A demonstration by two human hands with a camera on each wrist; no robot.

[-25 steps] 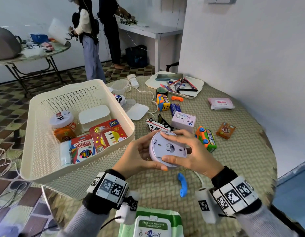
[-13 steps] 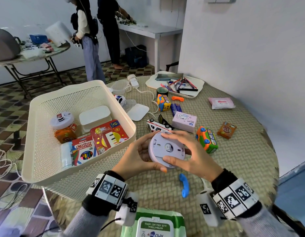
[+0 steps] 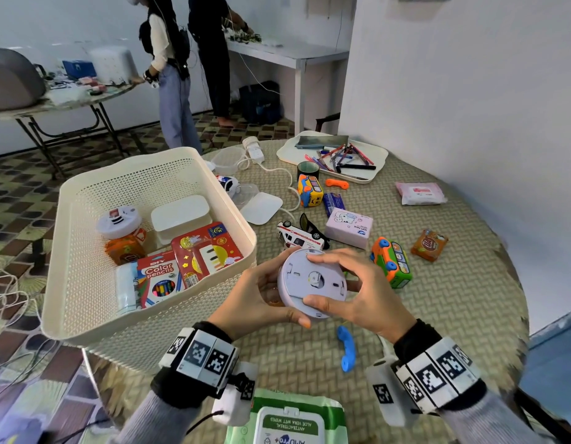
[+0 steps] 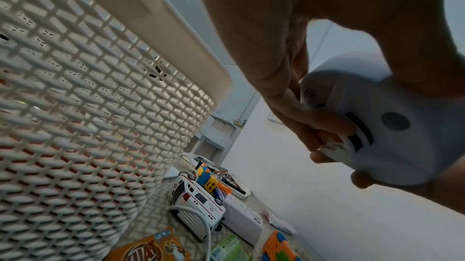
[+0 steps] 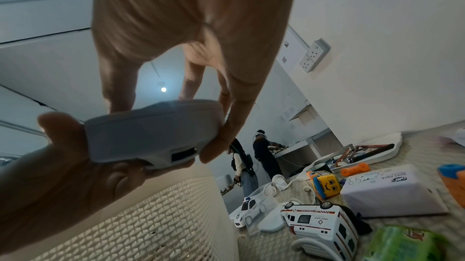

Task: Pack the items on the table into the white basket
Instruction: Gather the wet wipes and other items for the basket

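Note:
Both hands hold a round white smoke detector (image 3: 312, 282) above the table, just right of the white basket (image 3: 85, 283). My left hand (image 3: 261, 296) cups its underside and left edge. My right hand (image 3: 358, 293) grips its rim from the right, thumb on the near edge. The detector's back faces up. In the left wrist view my left hand's fingers (image 4: 302, 122) curl under the smoke detector (image 4: 377, 126). In the right wrist view the smoke detector (image 5: 151, 136) sits between both hands over the basket wall (image 5: 151, 215). The basket holds another detector (image 3: 117, 222), a white box, colour pencils and a red tin.
On the table lie a toy ambulance (image 3: 298, 238), a tissue pack (image 3: 350, 229), an orange-green toy car (image 3: 391, 262), a blue toy handset (image 3: 345, 347), a snack packet (image 3: 429, 245), a yellow toy bus (image 3: 310, 191), a pen tray (image 3: 335, 155) and wet wipes (image 3: 290, 421). Two people stand behind.
The detector has hardly moved; both hands keep hold of it and have shifted it slightly.

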